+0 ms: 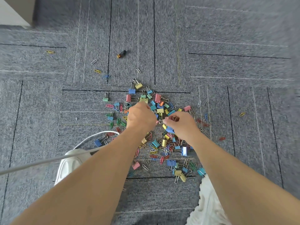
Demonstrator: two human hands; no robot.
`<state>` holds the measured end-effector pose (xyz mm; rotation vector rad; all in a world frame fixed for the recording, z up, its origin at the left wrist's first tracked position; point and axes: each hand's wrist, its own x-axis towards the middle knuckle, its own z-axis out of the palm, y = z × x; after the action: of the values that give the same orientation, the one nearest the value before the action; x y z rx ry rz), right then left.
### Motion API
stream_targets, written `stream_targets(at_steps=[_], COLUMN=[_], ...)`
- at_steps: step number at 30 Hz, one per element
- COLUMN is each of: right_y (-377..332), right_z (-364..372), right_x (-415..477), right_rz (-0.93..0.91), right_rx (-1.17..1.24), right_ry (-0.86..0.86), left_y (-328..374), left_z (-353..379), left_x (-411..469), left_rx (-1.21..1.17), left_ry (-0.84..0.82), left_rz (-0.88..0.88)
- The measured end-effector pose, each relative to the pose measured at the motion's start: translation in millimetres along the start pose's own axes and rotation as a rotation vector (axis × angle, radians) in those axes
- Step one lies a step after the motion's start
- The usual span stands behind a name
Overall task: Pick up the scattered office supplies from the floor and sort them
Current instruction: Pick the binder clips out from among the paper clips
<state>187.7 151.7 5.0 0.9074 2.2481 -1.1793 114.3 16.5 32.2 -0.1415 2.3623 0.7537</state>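
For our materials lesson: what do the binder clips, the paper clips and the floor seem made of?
The binder clips look like painted sheet metal: flat colours, bare silvery wire handles. The paper clips are bent wire, seemingly colour-coated; some bare silver. The floor is grey carpet tile: flecked fibre, dark seams.

Left hand [140, 116], right hand [181, 124] among clips [157, 97]

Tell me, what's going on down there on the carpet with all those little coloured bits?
A person is bent over a heap of coloured binder clips and paper clips spilled on grey carpet. The right hand pinches what looks like a clip's wire handle. The left hand is curled over the heap, and what it holds is hidden. A battery lies farther off. Nearly everything is still on the floor.
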Motion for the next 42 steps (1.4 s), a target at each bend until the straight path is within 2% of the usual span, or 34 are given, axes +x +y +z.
stream_targets(at_steps=[3, 9, 12, 14, 19, 24, 27, 30, 36, 42], right_y=[-16.5, -67.7, -96.9, -115.8, -147.1, -157.7, -155.1, -154.7, -157.7, -136.1], right_z=[-25.1, -82.1, -109.2, -127.2, -161.7, -174.2, -170.2, -162.0, -157.1, -151.7], right_x=[-15.2, -60.0, -95.4, -127.5, -224.7, -304.8, -325.5, -339.0, -333.5, -286.0], right_rz=[0.038, 0.054, 0.096, 0.129, 0.172, 0.090, 0.052, 0.027, 0.018, 0.131], right_rx=[0.113, 0.081, 0.202, 0.405, 1.191, 1.594, 1.755, 1.842, 1.925, 1.892], right_ry=[0.062, 0.126, 0.157, 0.153, -0.011, -0.190, -0.257, -0.327, -0.386, -0.319], left_y=[19.5, 66.0, 86.0, 94.9, 108.6, 114.2, 109.8, 101.1, 110.9, 105.9], left_z=[-31.4, -111.3, -144.6, -163.9, -201.4, -221.1, -223.6, -223.4, -219.5, -191.8], left_x=[-17.5, -70.4, -114.1, -147.9, -238.3, -315.0, -349.0, -368.3, -352.7, -284.1], left_rx=[0.024, 0.004, -0.024, -0.091, -0.494, -0.904, -1.103, -1.144, -1.107, -1.031], left_ry=[-0.006, 0.027, -0.006, -0.049, -0.164, -0.076, -0.130, -0.167, -0.119, -0.139], left_rz=[0.043, 0.104, 0.100, 0.108, 0.038, -0.111, -0.122, -0.131, -0.125, -0.204])
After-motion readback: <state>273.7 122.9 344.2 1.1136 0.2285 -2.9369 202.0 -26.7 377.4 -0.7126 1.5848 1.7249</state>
